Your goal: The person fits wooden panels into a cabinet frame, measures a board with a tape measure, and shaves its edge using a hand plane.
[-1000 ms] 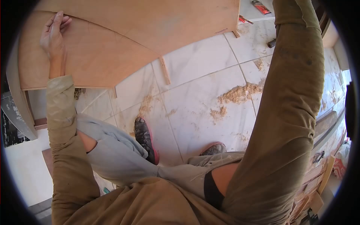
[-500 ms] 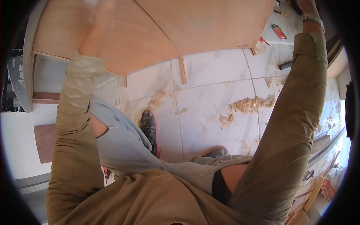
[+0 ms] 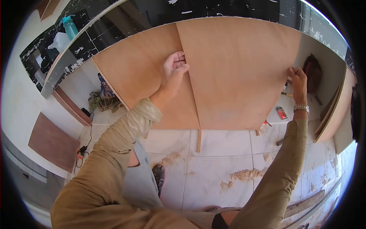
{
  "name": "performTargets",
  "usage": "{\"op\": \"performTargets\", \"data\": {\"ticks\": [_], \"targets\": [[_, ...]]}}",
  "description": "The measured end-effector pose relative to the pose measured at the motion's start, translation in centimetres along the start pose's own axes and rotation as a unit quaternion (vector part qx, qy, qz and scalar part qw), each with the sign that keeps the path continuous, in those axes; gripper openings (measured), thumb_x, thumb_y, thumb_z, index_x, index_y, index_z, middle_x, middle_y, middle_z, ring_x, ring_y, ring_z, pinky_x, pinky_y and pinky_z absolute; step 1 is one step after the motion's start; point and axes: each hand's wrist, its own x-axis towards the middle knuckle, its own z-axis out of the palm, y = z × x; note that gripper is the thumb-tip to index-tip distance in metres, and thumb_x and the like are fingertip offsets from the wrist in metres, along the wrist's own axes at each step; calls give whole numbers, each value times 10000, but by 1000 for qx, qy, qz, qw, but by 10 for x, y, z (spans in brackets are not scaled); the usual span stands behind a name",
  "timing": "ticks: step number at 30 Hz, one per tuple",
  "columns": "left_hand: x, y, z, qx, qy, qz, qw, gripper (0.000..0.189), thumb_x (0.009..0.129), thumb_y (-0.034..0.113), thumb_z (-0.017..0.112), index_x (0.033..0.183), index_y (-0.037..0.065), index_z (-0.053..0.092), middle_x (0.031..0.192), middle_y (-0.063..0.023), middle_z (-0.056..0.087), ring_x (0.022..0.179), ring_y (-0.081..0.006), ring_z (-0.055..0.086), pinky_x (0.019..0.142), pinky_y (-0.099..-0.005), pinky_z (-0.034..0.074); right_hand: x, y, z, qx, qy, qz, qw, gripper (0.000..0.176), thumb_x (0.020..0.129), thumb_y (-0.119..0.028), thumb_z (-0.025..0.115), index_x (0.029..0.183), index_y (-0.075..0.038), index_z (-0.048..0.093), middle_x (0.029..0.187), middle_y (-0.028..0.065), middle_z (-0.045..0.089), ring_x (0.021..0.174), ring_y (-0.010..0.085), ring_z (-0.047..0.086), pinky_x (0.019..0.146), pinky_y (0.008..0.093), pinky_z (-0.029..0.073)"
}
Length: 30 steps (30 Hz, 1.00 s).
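Observation:
Two plywood panels stand upright beneath a black countertop. My right hand point(image 3: 298, 81) grips the right edge of the nearer plywood panel point(image 3: 236, 72), fingers bent around it. At that panel's left edge, my left hand point(image 3: 173, 76) has its fingers curled and its thumb against the wood. The other plywood panel point(image 3: 146, 63) lies partly behind it, on the left. Thin wooden strips, one of them a wooden strip point(image 3: 199, 141), stick out below the panels onto the floor.
The marble-patterned black countertop point(image 3: 213, 8) overhangs the panels. A blue bottle point(image 3: 70, 27) stands on it at left. Sawdust point(image 3: 246, 175) lies on the tiled floor point(image 3: 217, 164). A red-and-black packet point(image 3: 281, 113) sits inside at right. A power cord point(image 3: 90, 131) and a plant point(image 3: 102, 104) are at left.
The view has tilted up, bringing the countertop into sight. My left hand has moved right, from the far-left panel to the edge between the panels. My right hand is now fully visible on the right edge.

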Motion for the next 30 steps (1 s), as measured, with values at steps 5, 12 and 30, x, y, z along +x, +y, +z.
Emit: {"op": "performTargets", "data": {"ticks": [5, 12, 30], "targets": [[5, -2, -6, -2, 12, 10, 1000, 487, 845, 79, 717, 1257, -52, 493, 1091, -89, 615, 973, -146, 590, 890, -293, 518, -6, 1, -11, 55, -32, 45, 997, 168, 947, -187, 615, 1002, -29, 608, 987, 39, 665, 944, 147, 623, 852, 331, 511], [-21, 8, 2, 30, -138, -1, 990, 538, 842, 172, 790, 1272, -24, 532, 1215, -96, 618, 1130, -175, 570, 948, -303, 485, -32, -21, -43, 112, -149, 93, 978, 342, 949, -182, 605, 1268, -61, 608, 1164, 36, 661, 1094, 157, 599, 968, 360, 444], [-65, 139, 76, -40, -195, 143, 969, 319, 843, -33, 703, 1154, -42, 633, 1143, -122, 649, 951, -220, 635, 862, -328, 535, -135, -140, -79, 75, 310, -44, 947, 410, 968, -228, 547, 1272, 46, 577, 1201, 164, 644, 1086, 236, 594, 906, 348, 470]]}}
